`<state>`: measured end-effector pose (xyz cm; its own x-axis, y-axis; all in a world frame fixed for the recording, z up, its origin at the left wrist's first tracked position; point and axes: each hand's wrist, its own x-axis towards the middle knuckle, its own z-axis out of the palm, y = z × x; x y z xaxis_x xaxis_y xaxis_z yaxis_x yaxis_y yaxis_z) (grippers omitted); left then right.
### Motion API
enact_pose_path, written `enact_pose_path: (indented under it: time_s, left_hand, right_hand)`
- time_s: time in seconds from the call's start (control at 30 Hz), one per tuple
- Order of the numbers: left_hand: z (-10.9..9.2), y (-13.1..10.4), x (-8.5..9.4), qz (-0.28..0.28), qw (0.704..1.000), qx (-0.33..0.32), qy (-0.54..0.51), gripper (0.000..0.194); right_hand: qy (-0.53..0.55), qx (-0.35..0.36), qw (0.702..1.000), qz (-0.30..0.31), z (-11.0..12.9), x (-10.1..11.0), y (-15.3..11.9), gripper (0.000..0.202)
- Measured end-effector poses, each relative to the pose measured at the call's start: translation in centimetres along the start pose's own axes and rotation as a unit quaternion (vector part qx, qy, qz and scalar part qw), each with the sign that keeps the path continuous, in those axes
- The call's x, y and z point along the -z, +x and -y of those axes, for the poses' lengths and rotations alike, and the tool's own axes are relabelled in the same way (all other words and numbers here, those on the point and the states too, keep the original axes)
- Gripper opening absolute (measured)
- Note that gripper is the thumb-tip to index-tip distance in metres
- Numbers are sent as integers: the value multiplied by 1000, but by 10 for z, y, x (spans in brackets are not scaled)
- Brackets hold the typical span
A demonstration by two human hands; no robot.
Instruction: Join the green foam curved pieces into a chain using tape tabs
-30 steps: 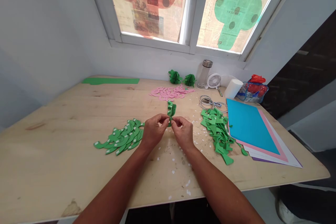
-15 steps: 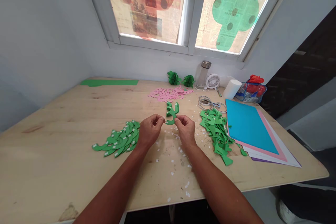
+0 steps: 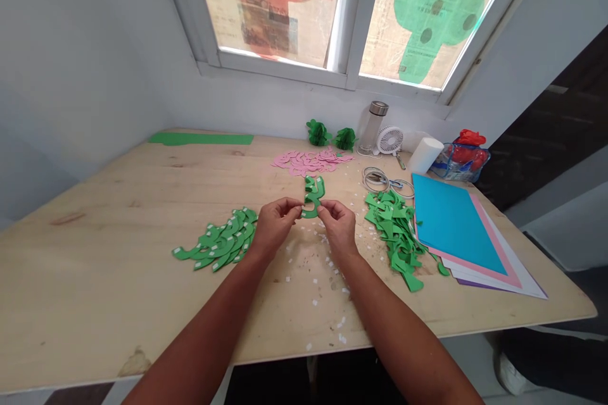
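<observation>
A curved green paper cutout (image 3: 314, 197) with small white squares on it is held between my hands over the middle of the table. My left hand (image 3: 278, 221) pinches its lower left end between thumb and finger. On the right, my right hand (image 3: 338, 220) grips its edge the same way. Left of my left hand lies a pile of similar curved green cutouts (image 3: 223, 240), several bearing white squares. A heap of green paper scraps (image 3: 394, 228) lies to the right of my right hand.
Behind the hands are pink paper pieces (image 3: 304, 162) and two green paper ornaments (image 3: 318, 133). Tape rolls (image 3: 376, 180), a glass bottle (image 3: 373, 126), a small fan (image 3: 390, 140) and a white roll (image 3: 425, 155) stand right. Coloured sheets (image 3: 458, 221) lie at far right.
My left fingers have moved in and now touch the green cutout's lower left end. The view has tilted slightly downward. My right hand keeps its hold.
</observation>
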<state>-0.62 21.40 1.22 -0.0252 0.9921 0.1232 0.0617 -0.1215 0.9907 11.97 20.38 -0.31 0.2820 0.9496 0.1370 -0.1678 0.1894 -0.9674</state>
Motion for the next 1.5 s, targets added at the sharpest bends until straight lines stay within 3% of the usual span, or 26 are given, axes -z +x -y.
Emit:
enact_pose_path:
  time_s: [0.2, 0.43, 0.57, 0.67, 0.83, 1.07, 1.5]
  left_hand:
    - [0, 1, 0, -3, 998, 33, -48, 28]
    - [-2, 0, 2, 0, 998, 28, -58, 7]
    - [-2, 0, 2, 15, 996, 62, -60, 28]
    - [-2, 1, 2, 30, 996, 54, -57, 34]
    - [-2, 1, 2, 73, 984, 77, -140, 32]
    - [-4, -1, -3, 47, 963, 123, -236, 28]
    - [4, 1, -5, 21, 987, 50, -154, 27]
  right_hand:
    - [-3, -1, 1000, 6, -2, 0, 0, 21]
    - [-7, -1, 1000, -5, 0, 0, 0, 19]
    - [-13, 8, 1000, 0, 1, 0, -1, 18]
    - [-17, 13, 1000, 8, 0, 0, 0, 17]
    - [-29, 16, 999, 35, -2, 1, 0, 14]
    - [-60, 15, 996, 62, -2, -1, -3, 14]
    - [-54, 7, 998, 39, -1, -1, -3, 13]
